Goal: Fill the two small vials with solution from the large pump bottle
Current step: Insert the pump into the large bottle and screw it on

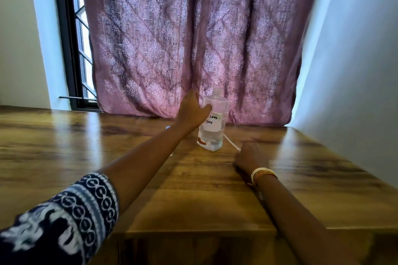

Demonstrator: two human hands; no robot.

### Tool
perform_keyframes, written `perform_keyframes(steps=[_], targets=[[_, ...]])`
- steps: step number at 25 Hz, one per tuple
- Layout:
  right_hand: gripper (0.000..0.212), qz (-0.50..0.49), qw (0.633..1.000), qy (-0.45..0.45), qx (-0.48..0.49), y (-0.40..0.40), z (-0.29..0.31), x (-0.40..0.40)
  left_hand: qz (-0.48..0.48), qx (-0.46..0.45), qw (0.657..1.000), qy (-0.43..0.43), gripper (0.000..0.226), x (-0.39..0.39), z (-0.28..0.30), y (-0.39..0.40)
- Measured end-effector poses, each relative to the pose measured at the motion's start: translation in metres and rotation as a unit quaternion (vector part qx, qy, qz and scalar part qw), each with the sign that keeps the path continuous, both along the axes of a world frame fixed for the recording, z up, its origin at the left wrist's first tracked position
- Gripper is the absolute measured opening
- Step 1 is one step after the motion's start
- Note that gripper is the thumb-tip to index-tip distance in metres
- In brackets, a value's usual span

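A large clear square bottle (213, 133) with a white handwritten label stands on the wooden table (86, 146) near the curtain. Its threaded neck is bare, with no pump on it. My left hand (191, 112) wraps around the bottle's upper left side. My right hand (247, 156) rests on the table to the bottle's right, fingers closed. A thin white tube (231, 143) sticks out of it toward the bottle's base; what the fingers hold is hidden. A small bluish object (168, 127) peeks out behind my left forearm, too hidden to name.
A pink patterned curtain (193, 38) hangs right behind the bottle. A window with a black frame (69, 49) is at the left, and a white wall (355, 60) runs along the table's right edge. The table's front edge is near my elbows.
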State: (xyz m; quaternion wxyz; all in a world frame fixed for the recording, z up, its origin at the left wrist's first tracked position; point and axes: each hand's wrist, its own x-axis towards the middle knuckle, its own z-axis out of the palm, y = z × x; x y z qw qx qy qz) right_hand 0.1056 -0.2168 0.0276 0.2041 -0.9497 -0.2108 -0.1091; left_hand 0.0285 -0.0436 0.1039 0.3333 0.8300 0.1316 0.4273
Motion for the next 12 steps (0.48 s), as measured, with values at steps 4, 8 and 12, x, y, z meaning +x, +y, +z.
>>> perform_keyframes(steps=[4,8,12], targets=[[0.037,0.015,0.992,0.05,0.112,0.001,-0.004,0.017,-0.077,-0.027,0.995,0.063,0.069,0.031,0.022,0.009],[0.022,0.074,0.904,0.19,0.376,-0.004,-0.002,0.036,-0.137,-0.052,0.984,0.098,0.043,0.058,0.028,0.009],[0.029,0.12,0.679,0.419,0.591,-0.01,0.01,0.035,-0.108,-0.038,0.991,0.07,0.038,0.066,0.029,0.016]])
